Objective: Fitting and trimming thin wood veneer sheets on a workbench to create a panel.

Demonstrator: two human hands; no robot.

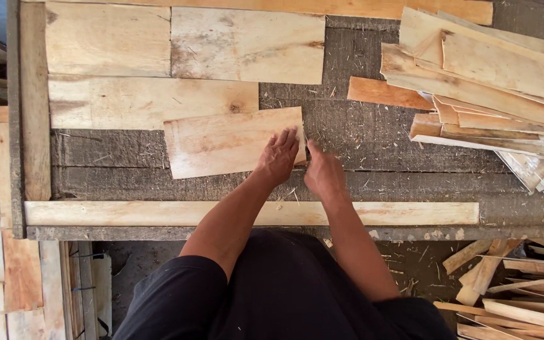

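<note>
Left hand (278, 155) flat, fingers spread, pressing right end of veneer sheet (228, 142) on bench (379, 157); no clench. Right hand (323, 173) at sheet's right edge, fingertips touching bench; grasp unclear. Veneer pile (492, 94) well right of sheet. Wooden strip (127, 213) below sheet, along bench edge.

Veneer sheet (225, 141) lies on table (373, 135), stack (492, 94) to its right.

You have one view only, from the camera on your head, facing almost straight down. It sits close above the surface (373, 157), whose near edge crosses the lower middle of the frame. Your arms enter from the bottom, and the floor (410, 264) shows below the edge.
</note>
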